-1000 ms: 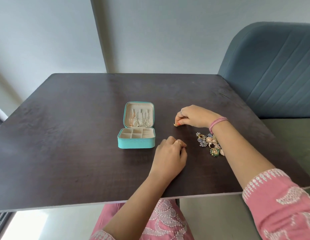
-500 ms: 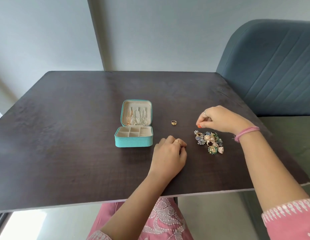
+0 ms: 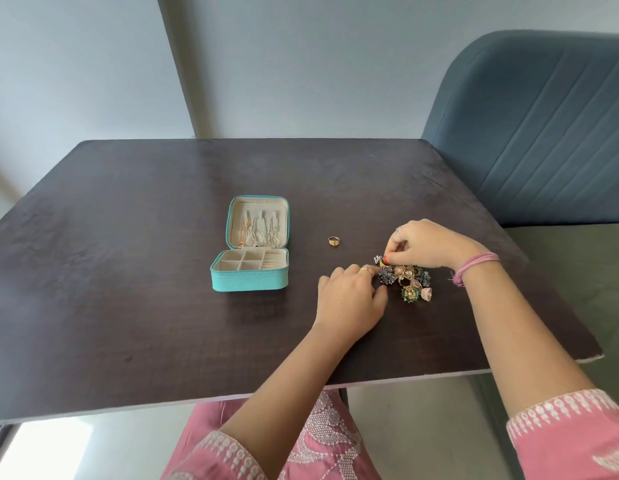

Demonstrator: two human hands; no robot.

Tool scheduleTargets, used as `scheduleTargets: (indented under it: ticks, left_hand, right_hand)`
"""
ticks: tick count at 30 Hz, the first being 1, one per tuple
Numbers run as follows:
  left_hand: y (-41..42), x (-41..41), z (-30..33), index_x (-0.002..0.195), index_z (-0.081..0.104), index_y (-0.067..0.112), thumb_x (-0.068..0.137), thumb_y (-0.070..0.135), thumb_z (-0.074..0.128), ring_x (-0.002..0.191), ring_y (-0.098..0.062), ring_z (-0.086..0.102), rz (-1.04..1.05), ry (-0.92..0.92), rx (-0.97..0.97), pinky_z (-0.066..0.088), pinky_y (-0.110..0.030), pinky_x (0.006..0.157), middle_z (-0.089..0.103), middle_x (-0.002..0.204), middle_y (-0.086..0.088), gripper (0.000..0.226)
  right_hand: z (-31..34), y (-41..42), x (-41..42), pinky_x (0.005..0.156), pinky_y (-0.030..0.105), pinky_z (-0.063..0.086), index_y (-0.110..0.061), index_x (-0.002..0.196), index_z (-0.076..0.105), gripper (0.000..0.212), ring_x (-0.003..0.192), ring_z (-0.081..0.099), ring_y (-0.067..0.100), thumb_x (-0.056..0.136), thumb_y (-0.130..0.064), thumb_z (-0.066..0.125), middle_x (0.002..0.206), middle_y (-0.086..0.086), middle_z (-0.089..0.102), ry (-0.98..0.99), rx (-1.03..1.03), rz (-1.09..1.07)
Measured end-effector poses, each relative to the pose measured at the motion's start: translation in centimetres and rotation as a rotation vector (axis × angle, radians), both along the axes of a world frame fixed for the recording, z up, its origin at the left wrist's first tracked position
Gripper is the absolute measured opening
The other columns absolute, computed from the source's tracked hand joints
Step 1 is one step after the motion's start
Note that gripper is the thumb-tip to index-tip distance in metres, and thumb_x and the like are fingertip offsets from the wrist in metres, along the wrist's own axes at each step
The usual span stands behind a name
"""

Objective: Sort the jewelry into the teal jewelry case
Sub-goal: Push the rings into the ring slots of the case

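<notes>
While the right hand [image 3: 429,245] pinches into the jewelry pile [image 3: 403,278], the left hand [image 3: 351,299] rests curled at the pile's edge, seemingly empty.
Best to free one piece before lifting; the open teal jewelry case [image 3: 249,280] waits to the left, beyond the gold ring [image 3: 333,241] lying between.
</notes>
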State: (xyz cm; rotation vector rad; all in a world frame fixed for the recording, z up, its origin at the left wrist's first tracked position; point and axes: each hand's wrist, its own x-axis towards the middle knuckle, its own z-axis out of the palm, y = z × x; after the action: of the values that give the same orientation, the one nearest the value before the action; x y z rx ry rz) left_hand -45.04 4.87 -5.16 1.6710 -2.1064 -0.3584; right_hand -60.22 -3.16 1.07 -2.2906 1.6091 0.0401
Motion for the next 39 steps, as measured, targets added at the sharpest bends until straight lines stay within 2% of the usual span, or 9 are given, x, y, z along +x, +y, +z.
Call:
scheduleTargets:
  ticks: [2,6,9,12,17,23,29,35,39]
  left_hand:
    - [0.0,-0.1,0.0,0.131,0.053,0.028,0.094,0.040,0.043,0.104,-0.022,0.054,0.003,0.004,0.010,0.038,-0.036,0.081,0.065,0.104,0.004,0.040]
    - [-0.1,0.1,0.3,0.124,0.058,0.027,0.093,0.037,0.047,0.101,-0.019,0.056,0.023,0.147,0.074,0.039,-0.036,0.084,0.066,0.097,0.007,0.034]
    - [-0.3,0.2,0.9,0.113,0.064,0.025,0.092,0.036,0.054,0.086,-0.006,0.060,0.068,0.482,0.171,0.044,-0.031,0.084,0.064,0.085,0.012,0.026]
    - [-0.3,0.1,1.9,0.104,0.069,0.021,0.090,0.036,0.062,0.068,0.005,0.057,0.090,0.816,0.170,0.045,-0.011,0.068,0.067,0.082,0.012,0.022]
    - [-0.2,-0.4,2.7,0.091,0.067,0.021,0.083,0.037,0.071,0.075,-0.001,0.065,0.133,1.008,0.152,0.051,-0.015,0.070,0.072,0.085,0.007,0.019]
    - [-0.1,-0.2,2.6,0.093,0.067,0.016,0.081,0.026,0.075,0.083,-0.005,0.069,0.192,1.197,0.106,0.054,-0.019,0.077,0.073,0.089,0.003,0.018]
    - [0.1,1.0,1.8,0.097,0.070,0.019,0.088,0.020,0.068,0.082,-0.004,0.068,0.172,1.106,0.027,0.053,-0.025,0.082,0.073,0.090,0.004,0.010]
    - [0.3,3.1,1.7,0.101,0.072,0.021,0.090,0.018,0.064,0.077,-0.005,0.064,0.140,0.708,-0.151,0.051,-0.020,0.074,0.071,0.093,0.004,0.014]
    - [0.3,3.6,1.3,0.101,0.074,0.014,0.088,0.018,0.067,0.069,-0.009,0.060,0.131,0.565,-0.263,0.051,-0.025,0.071,0.068,0.087,0.001,0.016]
  right_hand:
    - [-0.2,0.0,-0.1,0.073,0.025,0.048,-0.019,0.087,0.072,0.012,0.082,0.063,0.014,0.087,-0.025,0.062,0.081,-0.010,0.066,-0.009,0.015,-0.003]
    - [-0.8,0.2,-1.3,0.066,0.018,0.042,-0.025,0.090,0.067,0.009,0.080,0.058,0.011,0.090,-0.027,0.058,0.089,-0.007,0.062,-0.158,0.008,-0.004]
    - [-1.4,0.7,-1.9,0.068,0.019,0.044,-0.027,0.089,0.067,0.008,0.079,0.058,0.007,0.091,-0.024,0.060,0.093,-0.005,0.063,-0.399,-0.114,-0.008]
    - [-1.7,1.7,-1.5,0.071,0.019,0.046,-0.023,0.091,0.067,0.010,0.082,0.059,0.005,0.093,-0.017,0.059,0.093,-0.008,0.063,-0.537,-0.218,0.023]
    - [-2.1,2.7,-0.4,0.071,0.015,0.045,-0.023,0.092,0.065,0.010,0.083,0.060,0.007,0.093,-0.014,0.059,0.092,-0.007,0.065,-0.615,-0.347,0.029]
    - [-1.6,3.5,0.9,0.070,0.010,0.042,-0.023,0.092,0.064,0.011,0.081,0.059,0.003,0.092,-0.013,0.061,0.090,-0.016,0.063,-0.681,-0.413,0.080]
    - [-0.4,3.5,0.8,0.071,0.015,0.046,-0.024,0.090,0.070,0.006,0.080,0.062,0.002,0.090,-0.021,0.065,0.085,-0.012,0.070,-0.709,-0.279,0.060]
    - [1.0,2.9,0.9,0.064,0.013,0.045,-0.028,0.093,0.075,0.021,0.071,0.061,0.003,0.081,-0.043,0.066,0.083,-0.010,0.071,-0.649,-0.068,0.101]
    - [1.3,2.7,1.5,0.063,0.011,0.042,-0.025,0.091,0.076,0.018,0.067,0.058,-0.002,0.077,-0.036,0.072,0.080,-0.018,0.069,-0.620,0.040,0.154]
